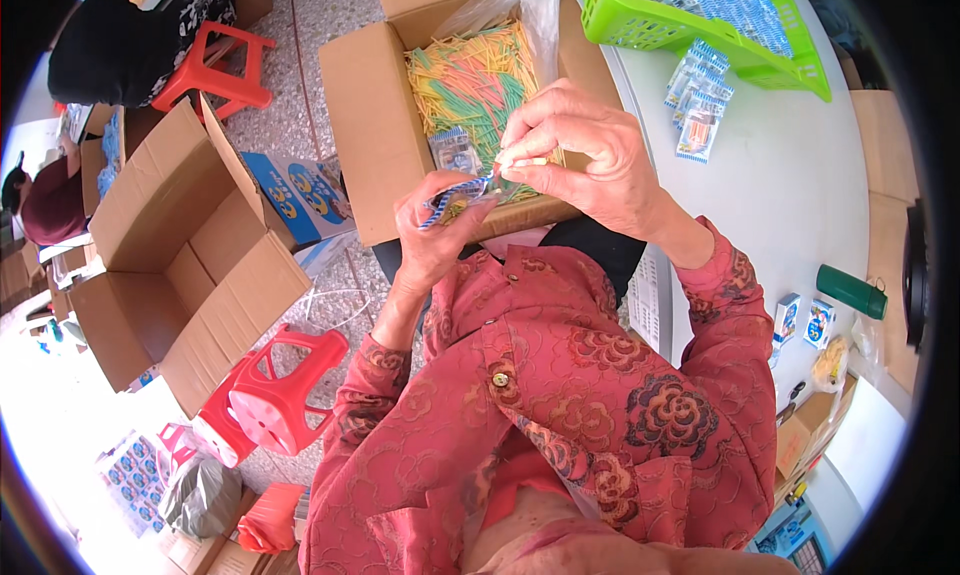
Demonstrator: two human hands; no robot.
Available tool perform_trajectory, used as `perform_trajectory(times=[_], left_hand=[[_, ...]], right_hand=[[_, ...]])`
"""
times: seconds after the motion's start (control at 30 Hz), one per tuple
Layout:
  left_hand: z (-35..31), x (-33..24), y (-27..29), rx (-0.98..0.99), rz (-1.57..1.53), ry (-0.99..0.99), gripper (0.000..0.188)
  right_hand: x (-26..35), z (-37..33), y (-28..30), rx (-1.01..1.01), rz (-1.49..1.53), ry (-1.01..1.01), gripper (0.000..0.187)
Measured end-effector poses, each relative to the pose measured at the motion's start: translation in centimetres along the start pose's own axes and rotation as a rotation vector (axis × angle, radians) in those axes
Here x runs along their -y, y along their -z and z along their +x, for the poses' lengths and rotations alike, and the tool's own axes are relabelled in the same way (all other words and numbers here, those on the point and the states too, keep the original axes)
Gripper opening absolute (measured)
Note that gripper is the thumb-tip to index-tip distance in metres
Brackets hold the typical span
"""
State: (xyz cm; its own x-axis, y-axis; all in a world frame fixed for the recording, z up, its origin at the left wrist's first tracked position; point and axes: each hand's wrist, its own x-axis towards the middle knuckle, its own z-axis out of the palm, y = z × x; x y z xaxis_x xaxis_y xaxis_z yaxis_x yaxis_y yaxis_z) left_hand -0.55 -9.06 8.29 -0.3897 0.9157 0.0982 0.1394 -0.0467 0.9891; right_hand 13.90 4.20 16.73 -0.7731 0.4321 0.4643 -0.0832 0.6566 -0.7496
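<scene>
My left hand [428, 237] is closed round a small clear packet [462, 195] with blue-and-white striped edging. Fingers and thumb of my right hand [592, 163] pinch a few thin pale and reddish sticks [510, 168] right at the packet's end; how far they reach inside cannot be made out. Below both hands, a cardboard box [357, 125] holds a heap of thin yellow, pink and green sticks [480, 80]. Another striped packet [455, 152] lies on the heap, close to my left hand.
On the white table [740, 225] to the right stand a green basket [640, 35] of packets, several loose packets [698, 105] and a green bottle [852, 291]. An open carton [190, 265] and red stools [285, 390] are at the left. Another person [110, 45] sits at the far left.
</scene>
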Motion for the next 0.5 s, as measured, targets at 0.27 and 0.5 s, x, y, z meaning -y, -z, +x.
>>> perform_trajectory(times=[0.27, 0.5], left_hand=[[-0.03, 0.89, -0.12, 0.034, -0.048, -0.004, 0.022], [0.24, 0.78, -0.28, 0.006, -0.043, 0.040, 0.021]], right_hand=[[-0.65, 0.21, 0.00, 0.172, 0.190, -0.165, 0.005], [-0.76, 0.23, 0.25, 0.043, 0.075, -0.141, 0.008]])
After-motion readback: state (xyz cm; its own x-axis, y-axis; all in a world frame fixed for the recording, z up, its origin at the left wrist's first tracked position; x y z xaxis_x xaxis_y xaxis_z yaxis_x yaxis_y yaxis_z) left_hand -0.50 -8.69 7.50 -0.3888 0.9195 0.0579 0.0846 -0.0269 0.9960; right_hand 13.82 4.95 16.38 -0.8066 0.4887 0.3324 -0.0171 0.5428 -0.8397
